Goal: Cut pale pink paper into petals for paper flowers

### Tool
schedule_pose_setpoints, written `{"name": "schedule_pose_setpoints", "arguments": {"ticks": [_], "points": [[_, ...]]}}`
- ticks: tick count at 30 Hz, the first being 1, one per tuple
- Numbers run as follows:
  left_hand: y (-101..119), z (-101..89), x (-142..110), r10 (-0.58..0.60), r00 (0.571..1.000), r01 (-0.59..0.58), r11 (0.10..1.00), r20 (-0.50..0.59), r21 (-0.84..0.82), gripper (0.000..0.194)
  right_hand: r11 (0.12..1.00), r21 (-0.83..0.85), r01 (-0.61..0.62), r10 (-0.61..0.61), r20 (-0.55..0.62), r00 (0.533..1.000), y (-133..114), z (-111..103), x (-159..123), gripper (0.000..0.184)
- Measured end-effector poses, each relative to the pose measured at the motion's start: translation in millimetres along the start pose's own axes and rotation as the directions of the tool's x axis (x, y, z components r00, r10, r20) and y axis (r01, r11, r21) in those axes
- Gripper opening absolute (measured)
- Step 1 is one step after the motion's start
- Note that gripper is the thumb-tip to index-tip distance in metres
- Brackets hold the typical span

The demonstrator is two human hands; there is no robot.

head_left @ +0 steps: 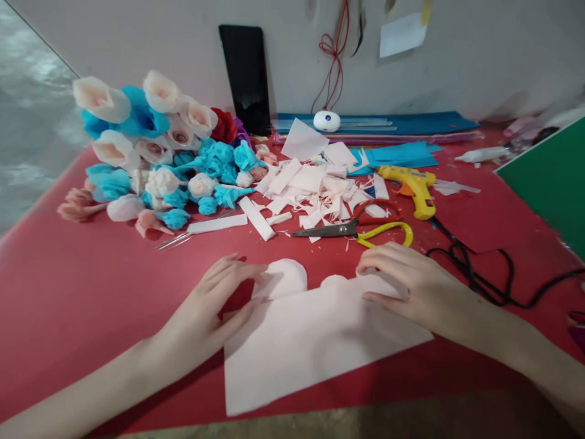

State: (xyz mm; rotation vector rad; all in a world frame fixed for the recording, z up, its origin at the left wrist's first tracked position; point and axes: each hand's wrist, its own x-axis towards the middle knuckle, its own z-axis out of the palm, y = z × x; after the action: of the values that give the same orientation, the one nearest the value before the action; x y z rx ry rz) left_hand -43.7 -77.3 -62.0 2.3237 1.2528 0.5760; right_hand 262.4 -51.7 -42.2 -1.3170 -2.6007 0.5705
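A pale sheet of paper point(292, 350) lies on the red table close to me. Along its far edge are a rounded pale paper piece point(287, 277) at the left and a smaller rounded paper bit point(334, 281) near the middle. My left hand point(222, 299) rests at the left rounded piece, its fingers and thumb apart. My right hand point(402, 280) is over the sheet's far right part, fingertips and thumb touching pale paper, with a gap between them. Just beyond lie scissors point(336, 230) with red and yellow handles.
A heap of pale paper scraps point(315, 183) lies behind the scissors. Crepe-paper flowers point(183, 158) fill the back left. At the right are a yellow glue gun point(415, 186), its black cord point(470, 271) and a green board point(553, 177). A black phone point(247, 79) leans on the wall.
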Motion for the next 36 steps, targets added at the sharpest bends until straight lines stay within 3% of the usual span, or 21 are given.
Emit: {"name": "schedule_pose_setpoints", "arguments": {"ticks": [5,9,17,22,25,29,33,36], "points": [[4,3.6,0,0.152,0.988,-0.153,0.987,0.014,0.053,0.028,0.999,-0.014,0.031,-0.034,-0.211,0.977,6,5,-10,0.008],[3,5.1,1,0.195,0.980,-0.199,0.975,0.045,0.102,0.029,0.998,-0.020,0.056,-0.059,-0.323,0.944,9,15,-15,0.008],[3,-1.2,4,0.204,0.966,-0.234,0.952,0.159,0.197,0.028,0.996,-0.041,0.076,-0.086,-0.378,0.922,13,32,-19,0.012],[-1,3.6,3,0.205,0.972,-0.223,0.957,0.113,0.184,0.027,0.996,-0.046,0.078,-0.090,-0.412,0.907,13,35,-20,0.011],[-3,-3.0,5,0.185,0.962,-0.216,0.965,0.200,0.146,0.036,0.994,-0.060,0.090,-0.107,-0.425,0.899,13,35,-21,0.012],[-4,-23.3,10,0.159,0.901,-0.222,0.968,0.404,0.115,0.044,0.992,-0.077,0.097,-0.121,-0.448,0.886,12,37,-21,0.013],[-4,-37.1,13,-0.001,0.928,-0.081,0.976,0.373,0.202,0.023,0.993,-0.082,0.087,-0.115,-0.465,0.878,12,40,-22,0.013],[-2,-37.2,11,-0.139,0.919,0.057,0.973,0.370,0.226,0.023,0.994,-0.084,0.077,-0.108,-0.474,0.874,12,42,-21,0.012]]}}
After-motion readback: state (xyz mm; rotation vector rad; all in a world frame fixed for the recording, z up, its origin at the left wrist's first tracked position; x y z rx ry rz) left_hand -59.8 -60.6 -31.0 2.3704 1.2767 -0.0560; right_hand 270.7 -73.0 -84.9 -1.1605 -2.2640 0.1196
